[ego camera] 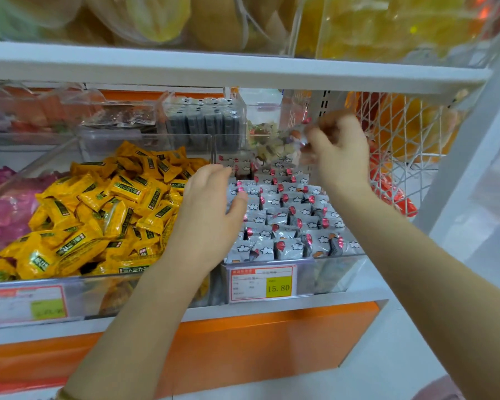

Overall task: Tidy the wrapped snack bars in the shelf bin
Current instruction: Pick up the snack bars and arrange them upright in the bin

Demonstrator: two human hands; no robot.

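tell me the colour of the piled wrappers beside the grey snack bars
The piled wrappers are yellow with dark green labels, shown best in the head view.

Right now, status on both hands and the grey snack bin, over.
Left hand open, resting on snack bars at left edge of the bin. Right hand raised, pinching one wrapped bar, blurred. Yellow packs heaped in the neighbouring bin.

Bright, even light, faint shadows. The right hand (334,151) and the wrapped bar (298,131) in its fingers (318,137) smear with motion; the shelf edge (243,71) above bows.
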